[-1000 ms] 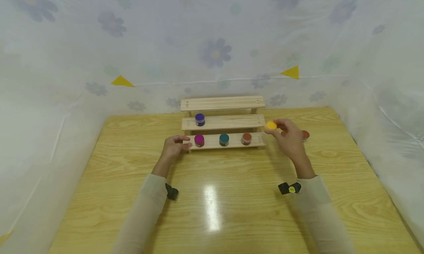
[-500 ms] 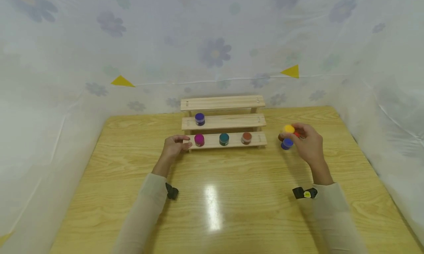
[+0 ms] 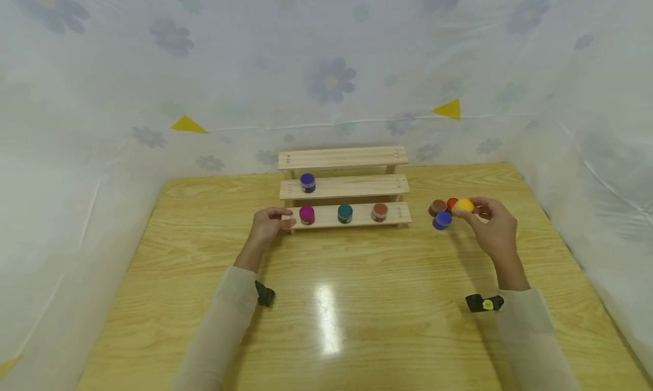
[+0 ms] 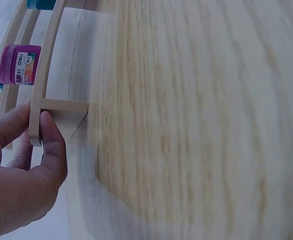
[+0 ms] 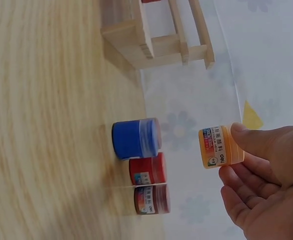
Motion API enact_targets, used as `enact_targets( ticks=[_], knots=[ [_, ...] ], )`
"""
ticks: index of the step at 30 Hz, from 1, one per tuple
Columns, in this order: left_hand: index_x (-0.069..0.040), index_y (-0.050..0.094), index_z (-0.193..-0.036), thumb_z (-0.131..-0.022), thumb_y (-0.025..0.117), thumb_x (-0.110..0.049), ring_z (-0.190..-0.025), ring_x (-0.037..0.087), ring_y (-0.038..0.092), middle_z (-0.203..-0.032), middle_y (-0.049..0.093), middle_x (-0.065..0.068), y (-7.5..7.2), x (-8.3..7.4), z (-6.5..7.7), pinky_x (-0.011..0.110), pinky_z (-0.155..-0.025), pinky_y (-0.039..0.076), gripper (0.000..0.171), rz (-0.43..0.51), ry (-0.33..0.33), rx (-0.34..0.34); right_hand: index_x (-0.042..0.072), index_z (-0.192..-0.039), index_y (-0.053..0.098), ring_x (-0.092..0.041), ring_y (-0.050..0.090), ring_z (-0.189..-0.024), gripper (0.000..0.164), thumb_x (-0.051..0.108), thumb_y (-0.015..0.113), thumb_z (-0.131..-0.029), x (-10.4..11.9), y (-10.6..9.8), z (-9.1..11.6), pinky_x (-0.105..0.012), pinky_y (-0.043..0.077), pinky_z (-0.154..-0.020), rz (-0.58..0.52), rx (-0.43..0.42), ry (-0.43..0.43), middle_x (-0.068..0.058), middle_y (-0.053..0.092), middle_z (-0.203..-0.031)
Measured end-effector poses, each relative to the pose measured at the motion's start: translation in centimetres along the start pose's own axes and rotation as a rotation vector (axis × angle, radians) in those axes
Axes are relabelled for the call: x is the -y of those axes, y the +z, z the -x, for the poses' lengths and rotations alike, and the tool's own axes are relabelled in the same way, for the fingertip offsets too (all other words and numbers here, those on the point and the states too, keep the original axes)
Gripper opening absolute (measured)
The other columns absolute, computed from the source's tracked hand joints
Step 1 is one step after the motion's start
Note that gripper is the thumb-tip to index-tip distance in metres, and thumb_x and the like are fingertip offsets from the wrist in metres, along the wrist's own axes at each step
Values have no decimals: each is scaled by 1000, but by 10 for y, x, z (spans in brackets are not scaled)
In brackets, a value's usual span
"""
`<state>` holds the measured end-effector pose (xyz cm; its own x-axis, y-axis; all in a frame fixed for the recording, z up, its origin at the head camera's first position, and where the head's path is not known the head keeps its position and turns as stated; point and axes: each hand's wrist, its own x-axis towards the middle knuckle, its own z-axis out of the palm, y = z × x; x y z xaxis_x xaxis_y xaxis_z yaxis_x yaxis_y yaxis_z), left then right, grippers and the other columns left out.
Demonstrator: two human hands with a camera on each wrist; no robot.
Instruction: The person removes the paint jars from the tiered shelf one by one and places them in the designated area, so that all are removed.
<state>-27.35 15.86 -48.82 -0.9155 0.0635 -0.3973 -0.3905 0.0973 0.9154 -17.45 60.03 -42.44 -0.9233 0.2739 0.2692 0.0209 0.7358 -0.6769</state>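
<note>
My left hand (image 3: 266, 226) pinches the left end of the bottom board of a three-step wooden rack (image 3: 326, 222); the left wrist view shows thumb and fingers on either side of the board. Up in the air, right of the rack, my right hand (image 3: 495, 226) holds a yellow paint jar (image 5: 220, 146) between thumb and fingers. Beside and below it on the table are a blue paint jar (image 5: 134, 139), a red paint jar (image 5: 146, 169) and a brownish-red paint jar (image 5: 151, 200), close together.
On the rack's bottom step stand magenta (image 3: 306, 215), teal (image 3: 344, 213) and brown (image 3: 379, 212) paint jars. A violet jar (image 3: 308, 183) sits at the left of the middle step. Behind the wooden table (image 3: 388, 300) hangs a flowered white sheet (image 3: 331, 39).
My right hand has carried the yellow paint jar rightward from the rack's right end to above the loose jars, which have come into view. The left hand has stayed put.
</note>
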Motion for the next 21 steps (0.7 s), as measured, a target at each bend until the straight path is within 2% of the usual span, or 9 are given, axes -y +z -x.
enact_targets(
  ticks=[9, 11, 14, 17, 19, 21],
  knots=[
    [1, 65, -111, -82, 72, -3, -71, 7, 62, -98, 59, 2, 0, 1, 0, 27, -77, 55, 30, -10, 18, -6, -7, -120, 57, 11, 44, -82, 45, 24, 67, -89, -14, -3, 2, -3, 35, -74, 47, 22, 50, -25, 59, -119],
    [1, 64, -111, -82, 72, -3, -72, 7, 62, -100, 58, 3, 0, 1, 0, 27, -78, 55, 30, -7, 19, -3, -7, -120, 56, 2, 50, -85, 46, 26, 67, -89, -17, -3, 2, -3, 35, -73, 60, 36, 63, -26, 58, -119],
    [1, 64, -112, -83, 71, -3, -74, 8, 63, -105, 57, 4, 0, 1, 1, 29, -81, 55, 30, 1, 18, 5, -7, -121, 55, -19, 57, -92, 48, 28, 65, -90, -20, -2, 1, -7, 37, -74, 83, 66, 74, -27, 58, -119],
    [1, 63, -112, -83, 71, -3, -74, 8, 63, -106, 57, 6, -1, 0, 1, 30, -83, 55, 31, 9, 15, 10, -8, -122, 54, -36, 56, -101, 49, 28, 64, -91, -23, -2, 0, -25, 47, -83, 100, 96, 68, -28, 57, -119],
    [2, 64, -112, -83, 71, -3, -74, 8, 63, -106, 57, 6, -1, 0, 1, 30, -84, 55, 31, 9, 13, 11, -8, -123, 53, -41, 55, -102, 49, 28, 64, -91, -25, -1, -1, -41, 48, -85, 114, 119, 69, -30, 57, -118],
    [2, 64, -113, -82, 72, -3, -73, 8, 63, -105, 58, 6, 0, -1, 1, 30, -83, 55, 32, 6, 12, 11, -9, -123, 52, -44, 54, -103, 50, 28, 64, -91, -26, -1, -2, -52, 46, -84, 118, 148, 76, -31, 57, -117]
  ],
)
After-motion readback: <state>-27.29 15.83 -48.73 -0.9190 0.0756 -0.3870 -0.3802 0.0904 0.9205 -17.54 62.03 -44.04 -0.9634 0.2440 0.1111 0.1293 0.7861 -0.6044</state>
